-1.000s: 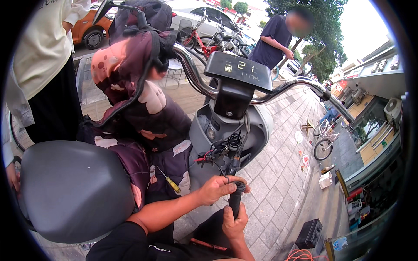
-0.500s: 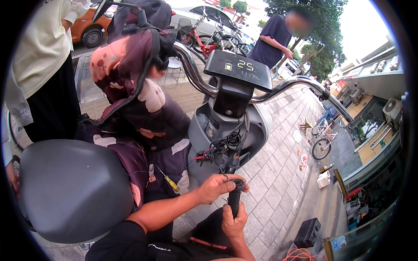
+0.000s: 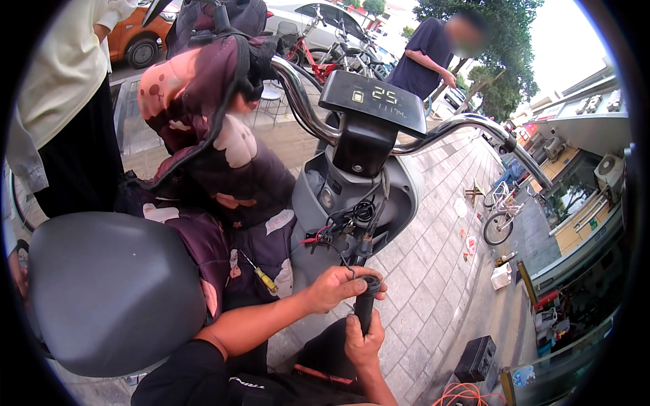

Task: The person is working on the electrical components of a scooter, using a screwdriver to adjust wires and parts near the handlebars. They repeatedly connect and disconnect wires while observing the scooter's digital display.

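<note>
A black ribbed handlebar grip with a thin cable, apparently a throttle grip [image 3: 364,312], stands nearly upright between my hands. The fingers of my left hand [image 3: 332,289] curl round its upper collar. Lower down, my right hand [image 3: 365,344] wraps the shaft, thumb along its side. From the collar the cable runs up towards black wires and red clips [image 3: 315,238] at the front of a grey electric scooter [image 3: 313,193]. Left of my hands, a yellow-handled screwdriver [image 3: 266,279] rests on the dark patterned quilted cover [image 3: 237,176].
The scooter's dark seat [image 3: 118,291] is at my left, its lit display [image 3: 372,103] and chrome handlebar [image 3: 301,101] ahead. One person [image 3: 68,88] stands at left, another [image 3: 423,61] beyond the handlebar. At lower right are a black box [image 3: 475,358] and an orange cord [image 3: 467,394].
Both hands keep their hold on the grip, which has barely shifted. The whole view has moved slightly.
</note>
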Demonstrator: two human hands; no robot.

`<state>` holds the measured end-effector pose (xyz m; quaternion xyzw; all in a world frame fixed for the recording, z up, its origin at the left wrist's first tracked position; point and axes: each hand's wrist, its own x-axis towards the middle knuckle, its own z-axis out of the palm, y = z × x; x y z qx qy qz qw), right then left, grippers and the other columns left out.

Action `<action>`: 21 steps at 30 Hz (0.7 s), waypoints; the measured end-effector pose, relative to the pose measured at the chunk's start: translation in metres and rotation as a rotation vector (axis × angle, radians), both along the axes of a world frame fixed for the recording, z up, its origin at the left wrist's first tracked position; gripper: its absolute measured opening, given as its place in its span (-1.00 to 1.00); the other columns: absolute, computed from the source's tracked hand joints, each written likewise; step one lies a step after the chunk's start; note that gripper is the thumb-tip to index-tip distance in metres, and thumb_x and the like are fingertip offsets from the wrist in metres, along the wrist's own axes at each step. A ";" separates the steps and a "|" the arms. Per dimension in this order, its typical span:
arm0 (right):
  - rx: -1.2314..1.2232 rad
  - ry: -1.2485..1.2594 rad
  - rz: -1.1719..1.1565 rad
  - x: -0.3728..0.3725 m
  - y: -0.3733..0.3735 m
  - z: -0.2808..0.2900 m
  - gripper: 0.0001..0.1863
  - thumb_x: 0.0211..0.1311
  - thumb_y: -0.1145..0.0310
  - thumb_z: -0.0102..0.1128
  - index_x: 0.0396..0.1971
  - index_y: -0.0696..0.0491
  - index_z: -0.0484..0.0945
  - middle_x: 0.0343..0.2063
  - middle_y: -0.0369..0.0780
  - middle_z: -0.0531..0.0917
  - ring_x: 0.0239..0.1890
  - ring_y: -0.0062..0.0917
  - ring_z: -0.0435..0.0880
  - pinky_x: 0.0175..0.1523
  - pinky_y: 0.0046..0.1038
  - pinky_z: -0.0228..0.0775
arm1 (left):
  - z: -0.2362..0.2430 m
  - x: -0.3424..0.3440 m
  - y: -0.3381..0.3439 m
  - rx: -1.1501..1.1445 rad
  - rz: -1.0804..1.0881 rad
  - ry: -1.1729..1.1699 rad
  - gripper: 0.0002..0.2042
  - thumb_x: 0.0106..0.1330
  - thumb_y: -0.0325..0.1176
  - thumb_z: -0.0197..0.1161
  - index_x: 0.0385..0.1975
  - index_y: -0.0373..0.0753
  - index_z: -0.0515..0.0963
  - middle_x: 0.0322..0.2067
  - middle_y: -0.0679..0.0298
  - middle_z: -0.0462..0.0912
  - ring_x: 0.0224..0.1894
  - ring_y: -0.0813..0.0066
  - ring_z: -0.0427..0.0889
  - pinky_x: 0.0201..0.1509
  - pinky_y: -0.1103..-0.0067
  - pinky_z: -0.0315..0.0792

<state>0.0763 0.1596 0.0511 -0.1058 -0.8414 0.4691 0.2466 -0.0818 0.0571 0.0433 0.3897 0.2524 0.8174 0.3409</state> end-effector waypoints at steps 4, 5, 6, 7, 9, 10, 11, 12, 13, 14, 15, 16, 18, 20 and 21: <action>0.009 0.003 0.000 0.000 -0.001 0.001 -0.60 0.36 0.20 0.38 0.00 0.19 0.58 -0.44 -0.24 0.67 -0.42 -0.57 0.61 -0.28 -0.44 0.47 | -0.002 0.000 0.001 0.008 -0.008 -0.010 -0.49 0.57 -0.16 0.19 0.29 -0.48 0.41 0.13 0.04 0.65 0.18 0.27 0.67 0.34 0.38 0.51; 0.005 -0.002 0.000 0.000 -0.001 0.002 -0.59 0.36 0.20 0.38 0.00 0.19 0.58 -0.44 -0.24 0.67 -0.42 -0.57 0.61 -0.28 -0.44 0.47 | -0.002 0.000 0.001 0.015 -0.009 -0.014 -0.48 0.56 -0.16 0.19 0.29 -0.48 0.40 0.13 0.04 0.65 0.18 0.27 0.67 0.34 0.38 0.51; 0.001 -0.007 0.000 0.000 0.000 0.002 -0.59 0.36 0.20 0.38 0.00 0.20 0.58 -0.44 -0.24 0.67 -0.42 -0.58 0.61 -0.28 -0.44 0.47 | -0.002 -0.001 0.001 0.021 -0.010 -0.018 -0.48 0.56 -0.16 0.20 0.29 -0.48 0.40 0.13 0.04 0.64 0.18 0.26 0.67 0.34 0.38 0.51; -0.005 -0.015 0.003 0.000 0.000 0.002 -0.59 0.36 0.20 0.38 0.00 0.20 0.58 -0.44 -0.24 0.67 -0.42 -0.58 0.61 -0.27 -0.45 0.47 | -0.003 -0.001 0.001 0.028 -0.011 -0.023 -0.48 0.56 -0.16 0.20 0.30 -0.48 0.40 0.13 0.04 0.64 0.18 0.26 0.67 0.34 0.37 0.51; -0.021 -0.032 0.002 0.000 0.002 0.000 -0.59 0.36 0.20 0.38 0.00 0.20 0.57 -0.44 -0.24 0.67 -0.42 -0.58 0.61 -0.27 -0.45 0.47 | -0.002 -0.001 0.000 0.019 -0.011 -0.023 -0.48 0.56 -0.16 0.20 0.30 -0.47 0.40 0.13 0.04 0.64 0.18 0.26 0.66 0.34 0.37 0.51; -0.018 -0.022 0.003 0.000 0.002 0.000 -0.59 0.36 0.20 0.38 0.00 0.20 0.57 -0.44 -0.24 0.67 -0.42 -0.59 0.60 -0.27 -0.45 0.47 | -0.002 -0.001 0.000 0.015 -0.011 -0.023 -0.48 0.56 -0.16 0.20 0.30 -0.47 0.40 0.14 0.04 0.64 0.18 0.25 0.66 0.34 0.37 0.51; -0.015 -0.011 0.004 -0.001 0.001 0.001 -0.59 0.36 0.20 0.39 0.00 0.20 0.58 -0.44 -0.24 0.67 -0.42 -0.59 0.60 -0.27 -0.46 0.47 | -0.002 -0.001 0.000 0.012 -0.014 -0.021 -0.48 0.56 -0.15 0.20 0.30 -0.47 0.40 0.14 0.04 0.64 0.18 0.26 0.66 0.34 0.37 0.51; -0.012 -0.001 0.005 -0.001 0.000 0.001 -0.59 0.36 0.20 0.39 0.00 0.20 0.58 -0.44 -0.25 0.67 -0.42 -0.59 0.60 -0.27 -0.46 0.47 | -0.002 -0.002 0.000 0.010 -0.016 -0.019 -0.47 0.56 -0.15 0.20 0.30 -0.47 0.40 0.14 0.04 0.64 0.18 0.26 0.66 0.34 0.37 0.51; -0.021 -0.009 0.005 -0.001 0.000 0.001 -0.59 0.36 0.20 0.39 0.00 0.20 0.58 -0.44 -0.25 0.67 -0.42 -0.59 0.60 -0.27 -0.46 0.47 | -0.002 -0.002 0.000 0.008 -0.019 -0.017 -0.47 0.56 -0.14 0.21 0.30 -0.47 0.40 0.13 0.04 0.64 0.18 0.26 0.66 0.34 0.37 0.51; -0.029 -0.017 0.004 0.000 0.001 0.001 -0.60 0.36 0.20 0.39 0.00 0.20 0.58 -0.44 -0.25 0.67 -0.42 -0.59 0.59 -0.27 -0.46 0.47 | -0.002 -0.002 0.000 0.011 -0.020 -0.019 -0.47 0.55 -0.14 0.21 0.30 -0.47 0.40 0.14 0.04 0.64 0.18 0.27 0.66 0.34 0.37 0.51; -0.037 -0.025 0.003 0.000 0.001 0.001 -0.60 0.36 0.20 0.39 0.00 0.20 0.58 -0.44 -0.25 0.67 -0.42 -0.59 0.59 -0.27 -0.46 0.47 | -0.003 -0.001 0.000 0.014 -0.021 -0.022 -0.46 0.55 -0.14 0.21 0.30 -0.47 0.40 0.14 0.04 0.64 0.18 0.27 0.67 0.34 0.36 0.51; -0.034 -0.022 0.004 0.000 -0.001 0.002 -0.60 0.36 0.20 0.39 -0.01 0.20 0.58 -0.44 -0.25 0.67 -0.41 -0.60 0.59 -0.26 -0.47 0.47 | -0.003 -0.001 0.000 0.016 -0.021 -0.025 -0.46 0.55 -0.13 0.22 0.30 -0.47 0.40 0.14 0.04 0.64 0.17 0.27 0.67 0.34 0.36 0.51; -0.022 -0.014 0.005 -0.001 -0.002 0.005 -0.60 0.36 0.21 0.39 -0.01 0.20 0.58 -0.43 -0.25 0.66 -0.40 -0.60 0.59 -0.26 -0.47 0.47 | -0.003 -0.002 0.000 0.007 -0.021 -0.026 -0.45 0.54 -0.12 0.23 0.30 -0.47 0.40 0.14 0.04 0.64 0.17 0.27 0.67 0.34 0.36 0.51; -0.011 0.003 0.010 -0.001 -0.001 0.004 -0.60 0.36 0.21 0.39 -0.01 0.20 0.57 -0.43 -0.25 0.67 -0.41 -0.60 0.59 -0.26 -0.47 0.47 | -0.003 -0.002 0.000 0.004 -0.022 -0.025 -0.45 0.54 -0.12 0.24 0.30 -0.47 0.40 0.14 0.04 0.64 0.17 0.27 0.67 0.34 0.36 0.51; -0.005 0.011 0.012 -0.001 0.000 0.003 -0.60 0.36 0.21 0.39 -0.01 0.20 0.57 -0.42 -0.26 0.67 -0.41 -0.61 0.59 -0.26 -0.47 0.47 | -0.003 -0.002 0.000 0.005 -0.024 -0.025 -0.45 0.53 -0.12 0.24 0.30 -0.47 0.40 0.14 0.04 0.64 0.17 0.27 0.67 0.34 0.36 0.51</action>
